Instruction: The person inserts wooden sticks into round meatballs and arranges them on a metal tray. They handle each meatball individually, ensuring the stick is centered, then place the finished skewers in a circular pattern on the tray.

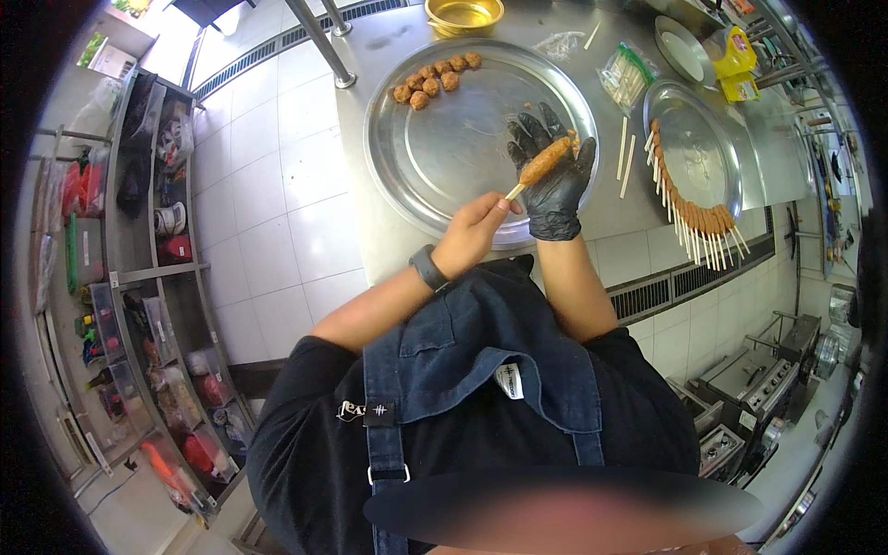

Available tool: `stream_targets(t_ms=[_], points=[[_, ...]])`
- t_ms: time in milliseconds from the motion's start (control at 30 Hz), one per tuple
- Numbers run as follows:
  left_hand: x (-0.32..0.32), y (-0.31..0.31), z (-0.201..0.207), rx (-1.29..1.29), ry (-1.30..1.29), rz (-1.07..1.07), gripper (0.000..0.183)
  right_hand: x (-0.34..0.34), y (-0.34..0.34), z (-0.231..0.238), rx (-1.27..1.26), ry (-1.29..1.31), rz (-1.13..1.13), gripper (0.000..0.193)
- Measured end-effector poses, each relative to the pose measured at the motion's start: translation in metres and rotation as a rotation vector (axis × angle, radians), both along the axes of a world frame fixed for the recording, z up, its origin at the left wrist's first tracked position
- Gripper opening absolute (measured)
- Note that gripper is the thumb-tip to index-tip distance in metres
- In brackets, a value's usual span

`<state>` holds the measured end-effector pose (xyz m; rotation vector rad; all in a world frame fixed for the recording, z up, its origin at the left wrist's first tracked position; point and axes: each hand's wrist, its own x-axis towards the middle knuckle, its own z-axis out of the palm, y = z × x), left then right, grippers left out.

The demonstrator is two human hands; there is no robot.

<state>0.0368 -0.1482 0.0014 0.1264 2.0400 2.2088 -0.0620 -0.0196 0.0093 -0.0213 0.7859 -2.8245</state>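
My bare left hand (476, 227) pinches the pale wooden stick of a meat skewer (544, 163). The brown minced meat, shaped long around the stick, lies across the palm of my right hand (557, 202). That hand wears a black glove, its fingers spread and palm up, with crumbs of meat near the fingertips. Both hands are over the near right side of a large round metal tray (444, 148). Several brown meatballs (430, 80) sit together on the tray's far left part.
Right of my hands, finished skewers (689, 211) line the edge of an oval metal tray (701, 157). Loose sticks (628, 166) and a bag of sticks (627, 79) lie between the trays. A golden bowl (462, 13) stands behind; a yellow container (738, 63) is far right.
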Motion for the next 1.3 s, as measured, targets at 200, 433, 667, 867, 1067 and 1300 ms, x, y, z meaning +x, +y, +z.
stream_targets(t_ms=[200, 433, 667, 867, 1067, 1300], points=[[-0.004, 0.014, 0.003, 0.218, -0.13, -0.066, 0.02, -0.007, 0.012, 0.015, -0.02, 0.056, -0.021, 0.081], [-0.015, 0.036, 0.008, 0.075, -0.033, 0.034, 0.017, -0.019, 0.034, 0.024, -0.058, 0.031, 0.002, 0.081], [-0.028, 0.065, 0.01, -0.113, 0.161, 0.182, 0.016, -0.033, 0.055, 0.027, -0.028, 0.04, 0.032, 0.077], [-0.036, 0.092, 0.016, -0.302, 0.223, 0.26, 0.014, -0.049, 0.081, 0.024, -0.041, 0.065, 0.086, 0.075], [-0.046, 0.122, 0.019, -0.252, 0.18, 0.231, 0.022, -0.061, 0.108, 0.025, 0.004, 0.069, 0.084, 0.077], [-0.056, 0.155, 0.024, -0.191, -0.067, 0.11, 0.026, -0.073, 0.145, 0.03, -0.01, 0.072, 0.114, 0.075]])
